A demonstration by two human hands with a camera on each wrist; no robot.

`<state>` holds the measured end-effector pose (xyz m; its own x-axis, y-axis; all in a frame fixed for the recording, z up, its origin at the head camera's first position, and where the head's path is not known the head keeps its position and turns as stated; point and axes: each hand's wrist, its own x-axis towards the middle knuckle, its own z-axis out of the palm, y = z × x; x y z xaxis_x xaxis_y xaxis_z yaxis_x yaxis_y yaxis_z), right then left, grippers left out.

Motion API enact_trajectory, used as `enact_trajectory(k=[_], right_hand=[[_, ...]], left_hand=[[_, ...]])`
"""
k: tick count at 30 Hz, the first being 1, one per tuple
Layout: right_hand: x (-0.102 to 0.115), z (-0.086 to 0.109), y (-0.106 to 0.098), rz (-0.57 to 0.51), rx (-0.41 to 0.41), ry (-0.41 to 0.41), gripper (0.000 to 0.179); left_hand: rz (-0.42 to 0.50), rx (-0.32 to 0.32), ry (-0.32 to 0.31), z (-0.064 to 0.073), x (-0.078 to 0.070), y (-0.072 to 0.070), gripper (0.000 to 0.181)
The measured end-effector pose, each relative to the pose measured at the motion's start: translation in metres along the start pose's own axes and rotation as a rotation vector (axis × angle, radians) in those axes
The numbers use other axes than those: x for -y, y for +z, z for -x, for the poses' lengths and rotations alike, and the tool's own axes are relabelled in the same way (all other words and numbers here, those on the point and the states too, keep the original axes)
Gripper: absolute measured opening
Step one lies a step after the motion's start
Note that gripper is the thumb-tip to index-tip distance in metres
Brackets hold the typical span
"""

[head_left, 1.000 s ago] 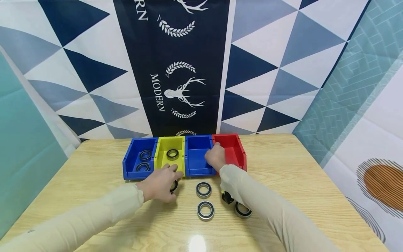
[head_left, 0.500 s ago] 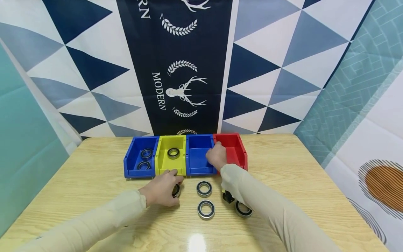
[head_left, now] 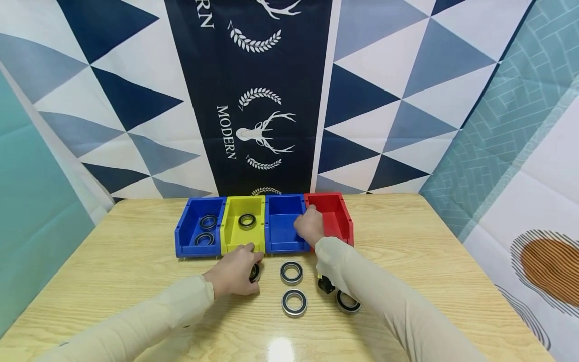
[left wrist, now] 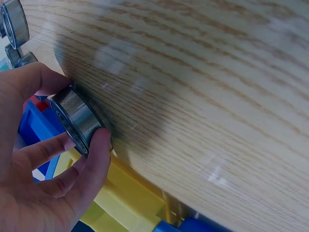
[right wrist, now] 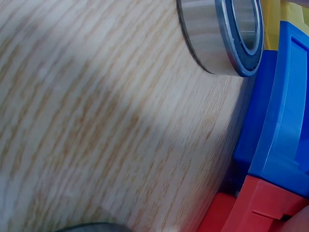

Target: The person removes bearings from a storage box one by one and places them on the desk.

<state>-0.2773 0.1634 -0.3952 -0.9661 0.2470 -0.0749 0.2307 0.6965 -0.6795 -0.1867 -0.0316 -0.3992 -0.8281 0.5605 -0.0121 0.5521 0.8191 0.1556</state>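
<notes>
1. Left hand (head_left: 232,274) pinches a silver-and-black steel ring bearing (left wrist: 79,115), at six o'clock from the yellow plastic bin (head_left: 235,235).
2. Three matching bearings (head_left: 247,228) sit binned; three loose bearings (head_left: 291,282) lie unbinned — around three to four o'clock.
3. Right hand (head_left: 310,226), two o'clock — grip hidden, cannot tell.

Silvery bearing (left wrist: 81,118) (apparently flat)

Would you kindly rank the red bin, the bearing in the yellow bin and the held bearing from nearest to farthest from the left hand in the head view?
1. Held bearing: in the left hand.
2. Bearing in the yellow bin: just beyond the hand.
3. Red bin: well to the hand's right.
</notes>
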Motion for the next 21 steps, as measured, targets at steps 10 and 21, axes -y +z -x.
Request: enact_trajectory(k=[10, 21], right_hand=[[-0.003, -0.001, 0.002, 0.010, -0.002, -0.011, 0.031], [-0.002, -0.004, 0.001, 0.028, -0.009, -0.023, 0.031]], left_hand=[[0.035, 0.016, -0.004, 0.000, -0.001, 0.000, 0.049], [0.064, 0.027, -0.023, 0.003, -0.004, -0.015, 0.049]])
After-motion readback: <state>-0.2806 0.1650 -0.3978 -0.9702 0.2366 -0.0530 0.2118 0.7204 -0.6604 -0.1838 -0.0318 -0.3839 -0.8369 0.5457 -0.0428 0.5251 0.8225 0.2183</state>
